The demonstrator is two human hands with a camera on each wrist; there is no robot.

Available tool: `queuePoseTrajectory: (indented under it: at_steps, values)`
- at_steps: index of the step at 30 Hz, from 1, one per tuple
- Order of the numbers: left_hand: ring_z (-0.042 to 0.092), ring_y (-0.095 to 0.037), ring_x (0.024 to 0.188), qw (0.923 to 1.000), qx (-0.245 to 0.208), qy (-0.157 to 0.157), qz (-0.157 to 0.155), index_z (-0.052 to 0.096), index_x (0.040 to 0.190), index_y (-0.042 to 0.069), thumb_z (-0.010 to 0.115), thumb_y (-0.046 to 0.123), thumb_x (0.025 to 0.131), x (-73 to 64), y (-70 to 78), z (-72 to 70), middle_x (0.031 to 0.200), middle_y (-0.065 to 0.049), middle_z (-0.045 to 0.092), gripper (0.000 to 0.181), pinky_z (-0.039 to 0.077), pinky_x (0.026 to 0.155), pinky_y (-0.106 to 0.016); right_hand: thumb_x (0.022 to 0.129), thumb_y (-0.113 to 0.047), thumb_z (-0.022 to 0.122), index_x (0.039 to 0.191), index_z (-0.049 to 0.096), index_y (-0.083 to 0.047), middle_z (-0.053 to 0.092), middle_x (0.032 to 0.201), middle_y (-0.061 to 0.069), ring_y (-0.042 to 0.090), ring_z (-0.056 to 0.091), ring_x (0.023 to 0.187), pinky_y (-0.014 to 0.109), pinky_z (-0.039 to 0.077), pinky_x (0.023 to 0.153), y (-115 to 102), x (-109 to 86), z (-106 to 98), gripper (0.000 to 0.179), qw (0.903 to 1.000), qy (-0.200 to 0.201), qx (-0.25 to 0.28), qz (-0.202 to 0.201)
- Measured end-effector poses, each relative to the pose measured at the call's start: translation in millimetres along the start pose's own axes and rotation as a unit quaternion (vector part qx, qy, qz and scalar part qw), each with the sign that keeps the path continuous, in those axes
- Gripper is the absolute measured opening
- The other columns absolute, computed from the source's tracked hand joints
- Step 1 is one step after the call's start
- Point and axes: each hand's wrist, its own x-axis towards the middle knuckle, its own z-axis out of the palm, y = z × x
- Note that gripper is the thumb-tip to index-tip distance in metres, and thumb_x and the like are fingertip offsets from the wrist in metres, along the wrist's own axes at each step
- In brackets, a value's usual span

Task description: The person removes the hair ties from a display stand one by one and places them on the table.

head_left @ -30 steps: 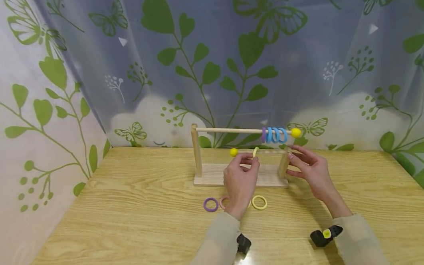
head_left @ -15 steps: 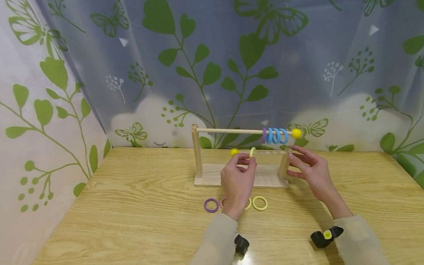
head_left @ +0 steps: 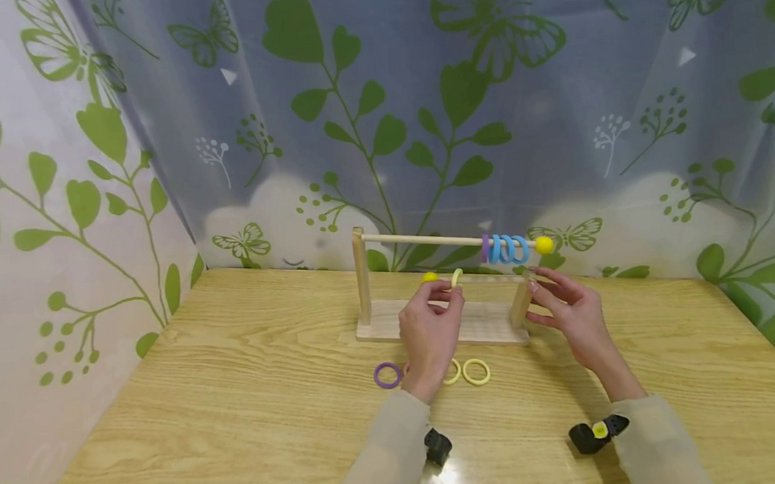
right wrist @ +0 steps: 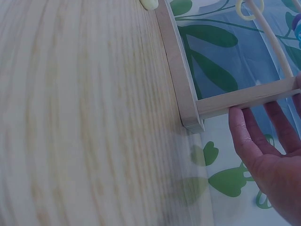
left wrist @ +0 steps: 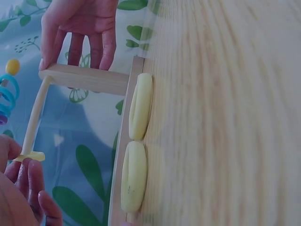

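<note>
My left hand (head_left: 430,335) pinches a yellow ring (head_left: 457,278) between thumb and fingers. In the left wrist view, this ring (left wrist: 35,156) sits around the lower rod (left wrist: 35,113) of a wooden stand. That rod's free left end carries a yellow ball (head_left: 430,277). My right hand (head_left: 572,316) holds the top of the short upright post (head_left: 520,304), fingers spread along its outer side. Above, the upper rod (head_left: 420,238) bears a purple ring (head_left: 485,248) and several blue rings (head_left: 508,249) near its yellow end ball (head_left: 543,245).
In front of the stand's base (head_left: 491,331), loose rings lie on the table (head_left: 238,410): a purple ring (head_left: 377,376), a pink one mostly behind my left wrist, and two yellow rings, the right one (head_left: 477,383) fully visible. A patterned curtain (head_left: 381,125) hangs behind.
My left hand has slid the yellow ring a short way left along the lower rod, closer to the yellow ball. My right hand has stayed at the post.
</note>
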Motion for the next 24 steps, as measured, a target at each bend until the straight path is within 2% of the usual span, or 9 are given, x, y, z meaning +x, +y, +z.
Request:
queuePoseTrajectory:
  at_steps: [24]
  values:
    - [0.065, -0.006, 0.059, 0.9999, -0.008, 0.010, 0.002, 0.077, 0.094, 0.017, 0.075, 0.023, 0.089, 3.2, -4.2, -12.2, 0.084, 0.003, 0.078, 0.008, 0.052, 0.059, -0.021, 0.101, -0.018, 0.066, 0.144, 0.055, -0.005, 0.073, 0.109, -0.018, 0.002, 0.073, 0.095, 0.027, 0.063, 0.074, 1.0, 0.0, -0.4, 0.047, 1.0000, -0.002, 0.009, -0.002]
